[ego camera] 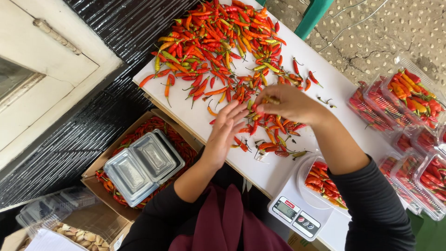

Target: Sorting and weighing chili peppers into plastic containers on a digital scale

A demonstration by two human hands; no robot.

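Note:
A big heap of red, orange and green chili peppers [218, 42] covers a white table [204, 118]. My right hand [285, 104] hovers over the near edge of the heap, fingers pinched on a few chilies [271, 99]. My left hand [225, 130] is beside it, palm up and fingers spread, holding nothing, close to the loose chilies at the table's front. A white digital scale [297, 216] stands at the table corner with a clear tray of red chilies [323, 181] on it.
Several filled clear plastic packs of chilies [409, 97] are stacked at the right. A cardboard box [95, 169] below the table holds chilies and empty clear containers [141, 165]. Another box with garlic [79, 234] sits lower left. A black wall and white frame are on the left.

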